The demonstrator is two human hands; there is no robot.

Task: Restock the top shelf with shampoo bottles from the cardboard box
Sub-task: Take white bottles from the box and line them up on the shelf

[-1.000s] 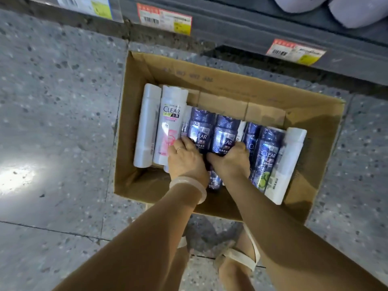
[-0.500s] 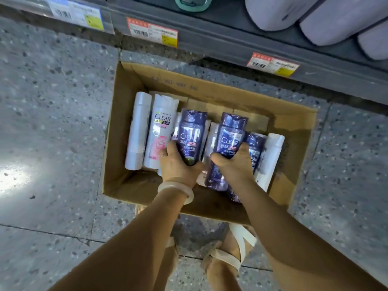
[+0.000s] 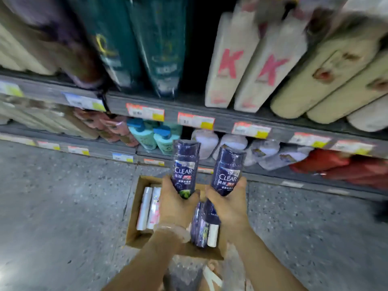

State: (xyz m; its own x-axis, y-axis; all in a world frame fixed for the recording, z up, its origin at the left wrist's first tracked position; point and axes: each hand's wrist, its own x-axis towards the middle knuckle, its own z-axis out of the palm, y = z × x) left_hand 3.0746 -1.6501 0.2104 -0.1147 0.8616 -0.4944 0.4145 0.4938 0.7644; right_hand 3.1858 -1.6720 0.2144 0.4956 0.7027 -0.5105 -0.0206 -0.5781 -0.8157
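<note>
Our left hand (image 3: 178,203) grips one dark shampoo bottle (image 3: 184,169) by its base, our right hand (image 3: 228,204) grips a second bottle (image 3: 227,172) likewise, both upright, caps up, raised above the cardboard box (image 3: 134,223). Above the box rise stocked shelves (image 3: 222,120) (badly blurred); the top shelf lies higher, out of view, so we judge the way lies upward, with open air between.

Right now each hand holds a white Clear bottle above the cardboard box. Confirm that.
Not quite: the colour is wrong. The head view shows the left hand and the right hand each holding a dark purple Clear bottle, one on the left, one on the right, above the cardboard box. The white bottles lie in it.
</note>
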